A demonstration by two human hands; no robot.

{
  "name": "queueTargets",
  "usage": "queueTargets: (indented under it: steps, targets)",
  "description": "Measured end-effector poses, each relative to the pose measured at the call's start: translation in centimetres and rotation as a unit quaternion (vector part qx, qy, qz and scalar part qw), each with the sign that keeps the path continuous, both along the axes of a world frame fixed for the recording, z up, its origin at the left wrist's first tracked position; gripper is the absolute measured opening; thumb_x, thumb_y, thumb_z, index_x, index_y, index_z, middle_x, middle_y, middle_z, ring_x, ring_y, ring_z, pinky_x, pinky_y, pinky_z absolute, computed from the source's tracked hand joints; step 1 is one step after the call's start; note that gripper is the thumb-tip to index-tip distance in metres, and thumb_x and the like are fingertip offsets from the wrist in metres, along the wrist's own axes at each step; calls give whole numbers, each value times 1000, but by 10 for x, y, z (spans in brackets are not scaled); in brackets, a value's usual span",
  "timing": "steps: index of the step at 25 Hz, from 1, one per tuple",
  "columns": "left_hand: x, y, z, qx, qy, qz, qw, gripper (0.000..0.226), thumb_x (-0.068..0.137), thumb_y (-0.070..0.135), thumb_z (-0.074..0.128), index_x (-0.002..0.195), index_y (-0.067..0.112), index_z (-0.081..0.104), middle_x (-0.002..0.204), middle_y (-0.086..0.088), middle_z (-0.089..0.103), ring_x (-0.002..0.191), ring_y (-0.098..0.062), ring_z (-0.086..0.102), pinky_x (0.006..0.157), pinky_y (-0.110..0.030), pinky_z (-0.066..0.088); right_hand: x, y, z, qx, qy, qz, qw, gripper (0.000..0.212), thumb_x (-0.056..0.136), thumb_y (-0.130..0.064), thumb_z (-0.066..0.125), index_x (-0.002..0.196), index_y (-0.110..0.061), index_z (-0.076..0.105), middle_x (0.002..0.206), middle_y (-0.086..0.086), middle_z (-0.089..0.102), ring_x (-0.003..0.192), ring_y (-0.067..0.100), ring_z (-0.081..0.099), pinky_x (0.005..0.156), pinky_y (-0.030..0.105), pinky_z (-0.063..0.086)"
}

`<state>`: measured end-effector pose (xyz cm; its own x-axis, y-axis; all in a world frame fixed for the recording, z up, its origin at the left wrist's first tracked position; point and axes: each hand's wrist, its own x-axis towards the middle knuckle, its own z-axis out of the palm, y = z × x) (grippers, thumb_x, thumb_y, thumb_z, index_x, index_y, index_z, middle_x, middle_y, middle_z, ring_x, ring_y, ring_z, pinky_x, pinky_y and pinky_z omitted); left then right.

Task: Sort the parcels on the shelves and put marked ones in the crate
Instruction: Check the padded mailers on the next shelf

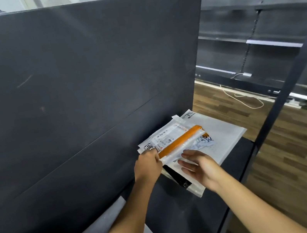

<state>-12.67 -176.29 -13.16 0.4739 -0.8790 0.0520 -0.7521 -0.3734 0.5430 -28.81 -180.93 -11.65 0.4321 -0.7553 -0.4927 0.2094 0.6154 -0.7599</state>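
Thumb and fingers of the left hand pinch the near-left end of a long orange-and-clear plastic parcel, whose long axis runs diagonally toward far-right. The right hand, fingers straight, touches its clear flap. The parcel lies atop flat white plastic mailers on a black shelf. The print on a barcoded white label and the black handwriting are unreadable.

An orange-banded clear parcel is glowing against white parcels bearing black scrawl; the back panel is looking charcoal, the floor brown-streaked.

Parcels stacked on shelf before back panel; bags, perhaps parcels, lower left.
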Motion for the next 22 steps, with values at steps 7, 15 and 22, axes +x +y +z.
queueTargets:
  steps: [7, 15, 22]
  targets:
    - [-6, 34, -3, -65, 186, 10, 980, 18, 77, 6, 68, 89, 17, 74, 87, 12, 69, 84, -1, 63, 68, 0, 43, 11, -1, 1, 41, -31, -20, 998, 22, 92, -1, 44, 93, -18, 57, 97, 7, 61, 87, 21, 60, 74, 28, 49]
    - [-16, 47, 13, -189, 355, 126, 907, 35, 72, -13, 65, 79, 20, 56, 73, 3, 57, 68, -8, 55, 60, -8, 47, 16, 5, -4, 62, -44, -31, 997, 10, 92, -4, 52, 92, -11, 60, 94, 10, 65, 87, 22, 62, 73, 33, 52]
    - [-8, 57, 35, -238, 542, 22, 805, 41, 62, -10, 53, 102, 1, 56, 94, -11, 64, 78, -16, 64, 66, -25, 53, -16, 18, 8, 95, -187, -106, 972, 17, 84, -11, 62, 100, -16, 61, 73, 5, 76, 72, 22, 73, 53, 35, 60]
